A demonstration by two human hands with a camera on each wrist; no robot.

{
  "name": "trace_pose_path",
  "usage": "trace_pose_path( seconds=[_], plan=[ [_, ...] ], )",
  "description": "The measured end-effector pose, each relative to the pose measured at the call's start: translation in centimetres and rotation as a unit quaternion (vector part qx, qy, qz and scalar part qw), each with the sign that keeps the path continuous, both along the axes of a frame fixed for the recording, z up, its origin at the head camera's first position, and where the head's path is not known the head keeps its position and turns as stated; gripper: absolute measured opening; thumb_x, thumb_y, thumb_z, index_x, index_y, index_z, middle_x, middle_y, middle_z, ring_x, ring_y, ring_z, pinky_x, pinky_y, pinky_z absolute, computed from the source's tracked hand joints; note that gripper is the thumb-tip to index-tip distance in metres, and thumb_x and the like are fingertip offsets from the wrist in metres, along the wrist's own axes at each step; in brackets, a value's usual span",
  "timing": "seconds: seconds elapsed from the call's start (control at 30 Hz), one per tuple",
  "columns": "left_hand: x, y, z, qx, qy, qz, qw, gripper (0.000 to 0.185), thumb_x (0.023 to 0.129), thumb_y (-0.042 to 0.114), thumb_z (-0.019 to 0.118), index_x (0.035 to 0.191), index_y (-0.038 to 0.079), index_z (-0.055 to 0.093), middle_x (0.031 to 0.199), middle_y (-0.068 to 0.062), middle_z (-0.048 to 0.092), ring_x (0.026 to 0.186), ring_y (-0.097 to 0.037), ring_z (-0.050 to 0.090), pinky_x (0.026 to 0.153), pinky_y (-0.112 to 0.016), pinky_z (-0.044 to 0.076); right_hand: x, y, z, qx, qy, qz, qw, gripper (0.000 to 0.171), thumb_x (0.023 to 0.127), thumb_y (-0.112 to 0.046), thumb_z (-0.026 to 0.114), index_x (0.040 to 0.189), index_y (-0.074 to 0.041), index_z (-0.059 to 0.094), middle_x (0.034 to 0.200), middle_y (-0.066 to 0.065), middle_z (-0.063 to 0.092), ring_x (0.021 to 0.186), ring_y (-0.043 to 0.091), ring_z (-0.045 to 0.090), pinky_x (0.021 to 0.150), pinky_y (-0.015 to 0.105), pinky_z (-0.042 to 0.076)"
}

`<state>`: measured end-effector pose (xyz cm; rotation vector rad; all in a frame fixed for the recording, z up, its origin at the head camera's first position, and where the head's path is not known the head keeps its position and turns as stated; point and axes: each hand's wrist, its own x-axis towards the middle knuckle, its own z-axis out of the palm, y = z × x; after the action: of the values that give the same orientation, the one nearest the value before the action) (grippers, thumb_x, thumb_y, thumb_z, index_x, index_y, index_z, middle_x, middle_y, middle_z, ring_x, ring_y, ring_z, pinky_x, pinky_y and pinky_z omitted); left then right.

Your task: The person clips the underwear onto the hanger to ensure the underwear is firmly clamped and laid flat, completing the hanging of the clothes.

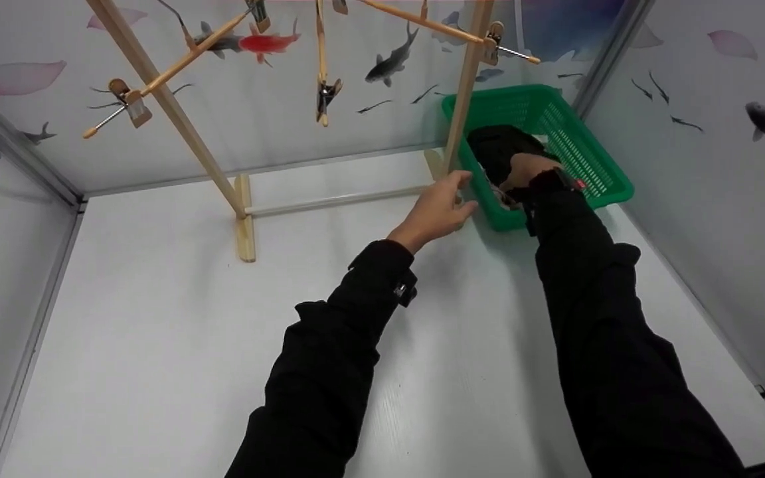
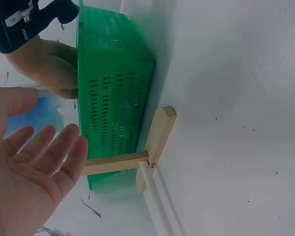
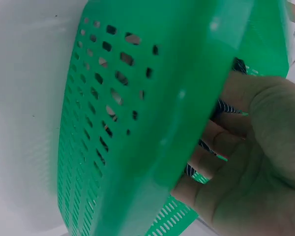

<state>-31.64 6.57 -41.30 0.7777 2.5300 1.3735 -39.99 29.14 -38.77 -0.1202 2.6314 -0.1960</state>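
A green plastic basket (image 1: 595, 159) stands at the back right, with a dark bundle that looks like cloth (image 1: 499, 149) inside. My right hand (image 1: 530, 169) reaches down into the basket at this bundle. In the right wrist view, dark material with thin white stripes (image 3: 226, 108) shows between the right hand's fingers (image 3: 219, 137), while the basket's rim hides the fingertips. My left hand (image 1: 437, 207) hovers beside the basket, near the foot of the wooden rack (image 1: 465, 99). Its palm is bare in the left wrist view, fingers relaxed and apart.
The rack's left post (image 1: 176, 119) stands on a wooden foot (image 1: 245, 229), with a pale rod (image 1: 342, 198) joining both sides low down. Higher up, clothespins (image 1: 137, 109) hang on thin wooden arms (image 1: 193, 56). Patterned wall panels (image 1: 708, 166) border the white table (image 1: 157, 332).
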Motion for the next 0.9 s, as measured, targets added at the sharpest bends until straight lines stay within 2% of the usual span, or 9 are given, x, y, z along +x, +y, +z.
trace_pose_path(
  seconds=[0.13, 0.27, 0.33, 0.43, 0.53, 0.6, 0.67, 0.8, 0.9],
  plan=[
    [0.0, 0.2, -0.2, -0.007, -0.001, 0.001, 1.0000, 0.053, 0.105, 0.018, 0.058, 0.152, 0.003, 0.040, 0.147, -0.012, 0.050, 0.126, -0.024, 0.057, 0.099, -0.025, 0.046, 0.4, 0.5, 0.2, -0.027, 0.025, -0.001, 0.999, 0.044, 0.102, -0.020, 0.056, 0.128, 0.016, 0.057, 0.130, 0.036, 0.056, 0.114, 0.047, 0.057, 0.097, 0.057, 0.047],
    [-0.2, 0.2, -0.2, -0.018, -0.009, 0.000, 0.9998, 0.053, 0.105, 0.020, 0.058, 0.152, 0.004, 0.039, 0.147, -0.011, 0.050, 0.127, -0.024, 0.056, 0.099, -0.026, 0.046, 0.0, 1.1, 0.9, -0.045, 0.010, 0.009, 0.999, 0.048, 0.106, -0.022, 0.050, 0.139, 0.013, 0.050, 0.142, 0.035, 0.048, 0.126, 0.048, 0.050, 0.104, 0.057, 0.042],
    [-0.4, 0.0, 0.1, -0.020, -0.007, 0.000, 0.9998, 0.054, 0.105, 0.020, 0.057, 0.153, 0.003, 0.038, 0.148, -0.012, 0.050, 0.128, -0.025, 0.055, 0.100, -0.026, 0.045, -0.4, 1.3, 1.9, -0.056, 0.009, 0.013, 0.998, 0.049, 0.109, -0.024, 0.042, 0.140, 0.013, 0.048, 0.141, 0.035, 0.046, 0.125, 0.047, 0.048, 0.104, 0.057, 0.041],
    [-0.7, -0.4, 1.1, -0.022, 0.011, 0.005, 0.9997, 0.055, 0.106, 0.022, 0.056, 0.154, 0.003, 0.036, 0.151, -0.012, 0.047, 0.133, -0.022, 0.050, 0.104, -0.026, 0.042, -0.7, 1.7, 4.4, -0.100, 0.038, 0.006, 0.994, 0.052, 0.111, -0.026, 0.031, 0.146, 0.013, 0.037, 0.144, 0.036, 0.040, 0.125, 0.044, 0.044, 0.106, 0.054, 0.036],
    [-1.1, -1.2, 2.3, -0.017, 0.027, 0.022, 0.9992, 0.057, 0.107, 0.026, 0.054, 0.156, 0.004, 0.034, 0.153, -0.011, 0.046, 0.136, -0.019, 0.047, 0.106, -0.025, 0.039, -0.6, 1.1, 7.0, -0.177, 0.101, -0.006, 0.979, 0.054, 0.112, -0.026, 0.028, 0.152, 0.010, 0.029, 0.124, 0.032, 0.048, 0.104, 0.033, 0.051, 0.100, 0.044, 0.036],
    [-1.2, -1.7, 3.0, -0.009, 0.033, 0.033, 0.9989, 0.059, 0.107, 0.029, 0.053, 0.157, 0.005, 0.031, 0.154, -0.011, 0.044, 0.138, -0.018, 0.045, 0.108, -0.025, 0.038, -0.1, 0.3, 8.5, -0.238, 0.137, -0.005, 0.962, 0.052, 0.112, -0.028, 0.030, 0.149, 0.007, 0.034, 0.107, 0.022, 0.051, 0.088, 0.024, 0.051, 0.090, 0.036, 0.037],
    [-1.3, -2.1, 3.5, 0.002, 0.038, 0.046, 0.9982, 0.063, 0.107, 0.035, 0.051, 0.158, 0.007, 0.028, 0.155, -0.010, 0.043, 0.138, -0.017, 0.044, 0.108, -0.025, 0.037, 0.8, -0.6, 9.8, -0.276, 0.172, 0.007, 0.946, 0.047, 0.112, -0.030, 0.033, 0.143, 0.003, 0.043, 0.093, 0.010, 0.045, 0.074, 0.017, 0.042, 0.080, 0.033, 0.033],
    [-1.6, -2.9, 4.0, 0.024, 0.079, 0.069, 0.9942, 0.072, 0.106, 0.041, 0.052, 0.160, 0.006, 0.021, 0.158, -0.011, 0.037, 0.143, -0.018, 0.037, 0.112, -0.025, 0.032, 3.1, -2.5, 11.9, -0.310, 0.209, 0.044, 0.927, 0.045, 0.110, -0.034, 0.040, 0.138, -0.001, 0.050, 0.106, 0.006, 0.054, 0.087, 0.016, 0.049, 0.080, 0.028, 0.037],
    [-1.5, -3.5, 3.6, 0.027, 0.139, 0.082, 0.9866, 0.079, 0.104, 0.040, 0.058, 0.161, 0.003, 0.017, 0.161, -0.014, 0.032, 0.147, -0.019, 0.032, 0.115, -0.022, 0.025, 4.9, -3.6, 12.5, -0.341, 0.210, 0.078, 0.913, 0.041, 0.109, -0.034, 0.043, 0.135, -0.003, 0.052, 0.111, 0.007, 0.058, 0.090, 0.018, 0.054, 0.078, 0.025, 0.041]
  ],
)
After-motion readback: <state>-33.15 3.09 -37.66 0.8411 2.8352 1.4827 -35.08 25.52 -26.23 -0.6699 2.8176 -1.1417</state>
